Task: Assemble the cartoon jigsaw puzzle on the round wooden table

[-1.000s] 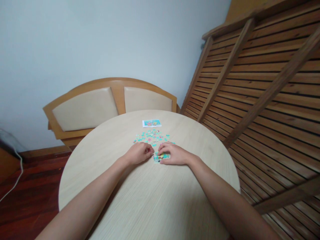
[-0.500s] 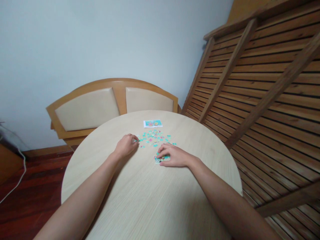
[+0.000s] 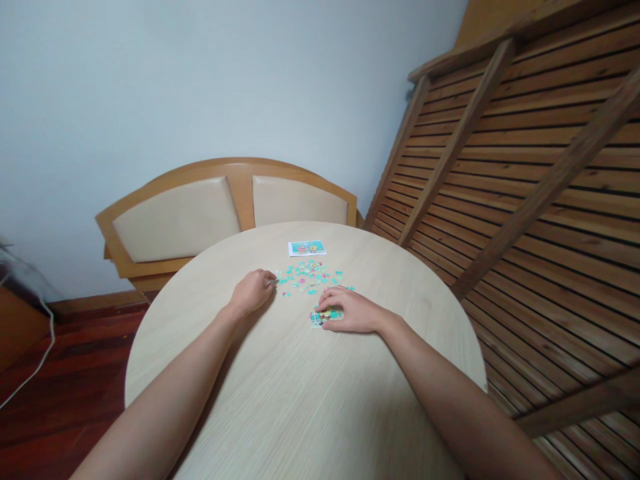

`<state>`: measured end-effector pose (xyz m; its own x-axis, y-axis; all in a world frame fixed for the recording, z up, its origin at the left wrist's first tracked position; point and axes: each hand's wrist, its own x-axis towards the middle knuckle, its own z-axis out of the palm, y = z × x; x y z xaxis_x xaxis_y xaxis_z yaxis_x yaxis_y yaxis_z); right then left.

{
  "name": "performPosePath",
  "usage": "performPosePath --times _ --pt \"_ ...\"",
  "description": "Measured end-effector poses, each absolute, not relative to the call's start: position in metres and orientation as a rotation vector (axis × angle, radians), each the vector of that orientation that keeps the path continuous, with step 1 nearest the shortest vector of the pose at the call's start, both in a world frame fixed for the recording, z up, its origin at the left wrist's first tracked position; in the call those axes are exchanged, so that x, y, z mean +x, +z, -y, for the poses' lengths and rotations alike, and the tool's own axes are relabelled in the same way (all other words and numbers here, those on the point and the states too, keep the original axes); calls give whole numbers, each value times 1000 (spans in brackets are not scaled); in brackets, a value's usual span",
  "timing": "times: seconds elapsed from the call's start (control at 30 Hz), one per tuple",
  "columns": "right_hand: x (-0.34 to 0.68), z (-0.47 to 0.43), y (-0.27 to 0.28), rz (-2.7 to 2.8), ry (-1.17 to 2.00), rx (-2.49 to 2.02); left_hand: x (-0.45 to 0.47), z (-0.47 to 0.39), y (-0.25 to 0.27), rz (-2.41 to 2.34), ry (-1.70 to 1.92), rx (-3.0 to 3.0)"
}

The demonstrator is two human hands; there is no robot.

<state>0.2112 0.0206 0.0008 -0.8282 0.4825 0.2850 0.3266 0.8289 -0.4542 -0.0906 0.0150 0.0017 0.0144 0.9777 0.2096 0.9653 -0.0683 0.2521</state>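
Right hand point(image 3: 353, 311), thumb and fingers parted, over a partly joined, multicoloured jigsaw section point(image 3: 315, 319). Left hand point(image 3: 250, 292), fingers curled, at the left edge of scattered small turquoise, pink and white jigsaw pieces point(image 3: 302, 281); whether it grips one cannot be told. Beyond: white-edged turquoise picture card point(image 3: 307, 249), any lettering too small to read, on a round, pale wood-grain table point(image 3: 300, 400).

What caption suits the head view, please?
Right hand over a puzzle section, left hand beside loose pieces on a round table.
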Motion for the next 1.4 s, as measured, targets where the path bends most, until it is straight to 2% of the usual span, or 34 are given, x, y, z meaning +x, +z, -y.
performPosePath --times 0.37,1.4 --pt "213 -20 1 2598 571 -613 -105 -14 9 -2171 430 2030" --pt "212 -20 1 2606 549 -621 -94 -14 5 -1957 291 2236"
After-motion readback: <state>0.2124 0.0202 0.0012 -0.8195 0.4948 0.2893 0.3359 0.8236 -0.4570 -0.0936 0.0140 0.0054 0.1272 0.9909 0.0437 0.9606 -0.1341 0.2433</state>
